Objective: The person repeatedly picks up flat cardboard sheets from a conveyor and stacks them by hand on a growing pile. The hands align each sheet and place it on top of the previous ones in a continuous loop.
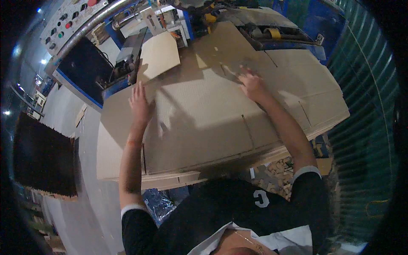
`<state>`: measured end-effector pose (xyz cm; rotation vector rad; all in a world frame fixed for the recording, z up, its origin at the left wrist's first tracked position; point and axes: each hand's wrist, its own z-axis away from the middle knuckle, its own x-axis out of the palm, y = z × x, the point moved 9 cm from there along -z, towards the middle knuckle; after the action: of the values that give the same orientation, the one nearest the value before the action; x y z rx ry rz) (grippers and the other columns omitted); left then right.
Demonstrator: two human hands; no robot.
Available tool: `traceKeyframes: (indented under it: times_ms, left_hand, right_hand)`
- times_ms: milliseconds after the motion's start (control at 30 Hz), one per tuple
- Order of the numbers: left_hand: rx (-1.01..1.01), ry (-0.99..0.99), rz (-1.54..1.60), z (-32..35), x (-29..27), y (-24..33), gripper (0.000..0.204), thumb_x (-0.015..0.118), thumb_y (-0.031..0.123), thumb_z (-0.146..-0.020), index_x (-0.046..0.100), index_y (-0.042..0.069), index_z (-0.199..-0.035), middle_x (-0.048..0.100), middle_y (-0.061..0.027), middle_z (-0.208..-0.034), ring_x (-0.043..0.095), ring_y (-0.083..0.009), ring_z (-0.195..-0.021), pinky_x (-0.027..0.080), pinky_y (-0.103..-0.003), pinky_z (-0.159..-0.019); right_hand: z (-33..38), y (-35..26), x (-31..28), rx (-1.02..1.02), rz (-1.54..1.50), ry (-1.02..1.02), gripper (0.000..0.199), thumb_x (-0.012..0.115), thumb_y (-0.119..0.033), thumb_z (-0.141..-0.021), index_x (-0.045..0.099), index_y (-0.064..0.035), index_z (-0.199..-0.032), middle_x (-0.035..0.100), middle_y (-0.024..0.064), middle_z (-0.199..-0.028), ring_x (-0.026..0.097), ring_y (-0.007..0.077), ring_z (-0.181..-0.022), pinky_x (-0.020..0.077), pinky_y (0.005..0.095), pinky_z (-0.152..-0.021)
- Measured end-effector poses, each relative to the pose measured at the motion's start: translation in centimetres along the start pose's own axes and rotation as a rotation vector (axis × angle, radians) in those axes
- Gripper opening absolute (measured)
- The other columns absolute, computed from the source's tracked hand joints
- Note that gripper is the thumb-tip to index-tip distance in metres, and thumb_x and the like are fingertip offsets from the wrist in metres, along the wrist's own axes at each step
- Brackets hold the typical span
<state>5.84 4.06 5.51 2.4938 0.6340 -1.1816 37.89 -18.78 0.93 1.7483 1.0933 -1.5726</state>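
Standing at the near side of the blue-framed machine [187, 26], the worker has a broad cardboard sheet [199, 131] lying flat before it, on top of further layers. From here the left hand [141, 107] looks open and straight-fingered, the right hand [253, 88] loosely spread nearer the machine; neither grips anything, though I can't tell whether the right touches board. Slots are already cut, I'd judge, but the sheet remains unfolded, and the layers beneath seem left to handle.
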Motion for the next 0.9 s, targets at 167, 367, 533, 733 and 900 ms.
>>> traceKeyframes:
  times_ms: [167,367,533,733,900]
  left_hand:
    - [-0.776,0.435,-0.047,15.9,-9.5,-12.2,0.061,0.067,0.021,-0.078,0.039,-0.006,-0.126,0.047,-0.0253,-0.119,0.047,-0.0355,-0.109,0.037,-0.044,-0.093]
    - [-1.179,0.36,0.196,30.0,-7.0,-19.2,0.047,0.062,0.017,-0.08,0.047,-0.012,-0.114,0.053,-0.0229,-0.11,0.05,-0.0305,-0.1,0.038,-0.045,-0.089]
    - [-1.166,0.679,0.381,26.1,-10.9,-16.1,0.042,0.059,0.014,-0.08,0.049,-0.01,-0.113,0.052,-0.0187,-0.112,0.049,-0.029,-0.104,0.037,-0.04,-0.092]
    - [-1.038,0.994,1.024,23.4,-14.2,-17.7,0.035,0.054,0.008,-0.082,0.049,-0.009,-0.111,0.051,-0.0184,-0.113,0.05,-0.0262,-0.104,0.04,-0.036,-0.091]
    - [-1.157,0.897,1.238,22.9,-12.7,-16.8,0.027,0.056,0.007,-0.082,0.051,-0.004,-0.106,0.054,-0.0132,-0.107,0.055,-0.0222,-0.097,0.047,-0.033,-0.083]
  right_hand:
    - [15.7,14.6,-6.2,0.3,-0.02,0.589,0.037,0.062,-0.031,-0.078,0.062,-0.0057,-0.106,0.047,0.0196,-0.126,0.044,0.0344,-0.115,0.0287,0.0448,-0.102]
    - [24.0,27.4,-1.7,0.979,0.294,0.204,0.072,0.045,-0.054,-0.082,0.034,-0.0046,-0.134,0.037,0.0168,-0.137,0.036,0.0379,-0.124,0.0209,0.0491,-0.105]
    - [23.1,27.8,-2.9,0.981,-0.007,0.503,0.061,0.048,-0.042,-0.085,0.036,-0.007,-0.133,0.041,0.0135,-0.134,0.047,0.0356,-0.114,0.033,0.0489,-0.097]
    - [25.9,28.8,-5.3,0.511,-1.254,1.605,0.049,0.055,0.0,-0.079,0.041,-0.0061,-0.126,0.048,0.0118,-0.124,0.053,0.0264,-0.104,0.0443,0.0445,-0.086]
    - [25.3,26.6,-10.6,0.322,-1.416,1.338,0.045,0.052,0.002,-0.081,0.042,-0.002,-0.124,0.051,0.0099,-0.117,0.053,0.0224,-0.099,0.0454,0.0364,-0.082]
